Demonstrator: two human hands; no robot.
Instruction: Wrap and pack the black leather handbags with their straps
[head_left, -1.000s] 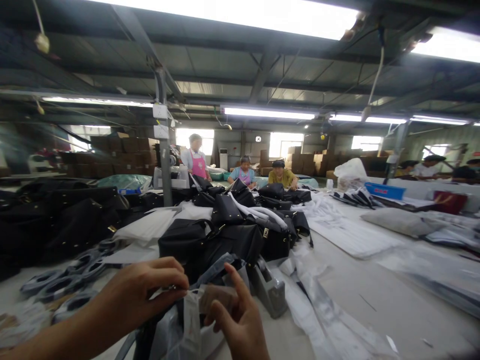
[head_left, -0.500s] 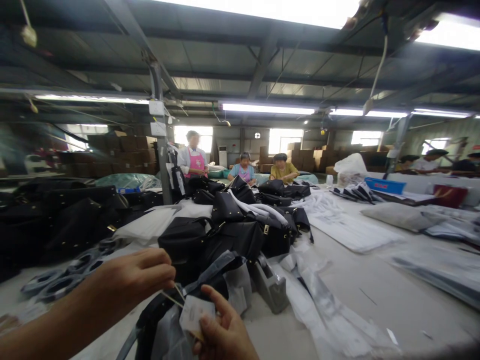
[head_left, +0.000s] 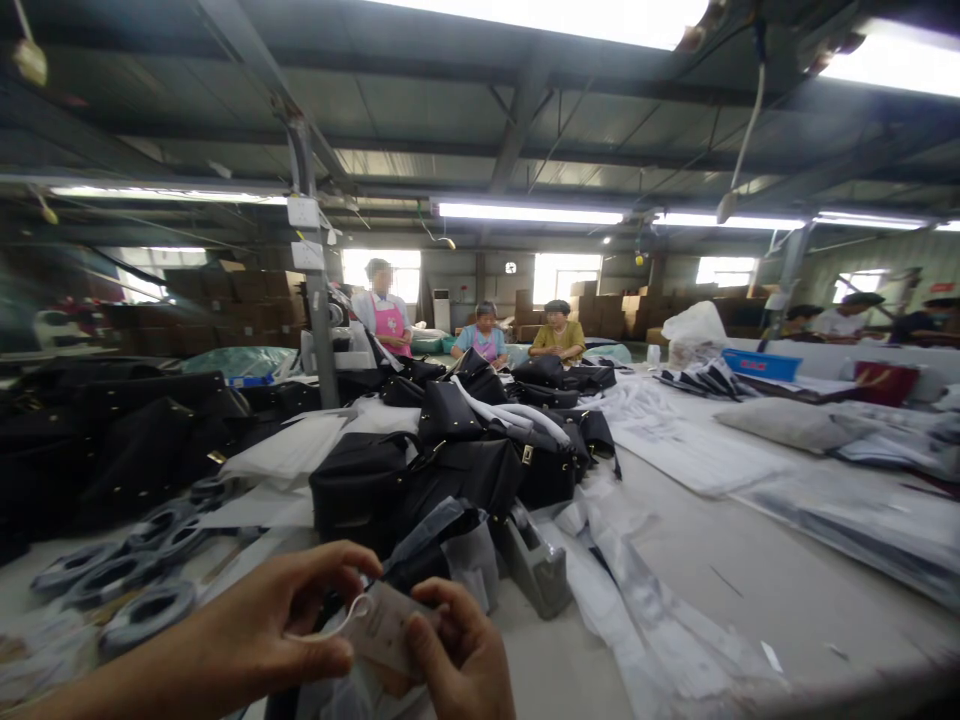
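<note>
My right hand pinches a small pale hang tag between thumb and fingers. From the tag a thin white string curls toward my left hand. The left fingers are curved around that string, with thumb and index finger apart near the tag's left edge. Exactly where the string is gripped, I cannot see. Under both hands lies a black strap or bag part in clear plastic, mostly covered. Just beyond is a pile of black handbags with gold-coloured fittings.
A grey tape dispenser stands right of my hands. Several dark ring-shaped rolls lie at the left. Plastic sleeves and white sheets spread to the right, with a blue box farther back. Co-workers sit and stand across the table.
My left hand has come down and closer to the tag, and the string, taut before, now hangs in a loose curl. The right hand still holds the tag.
</note>
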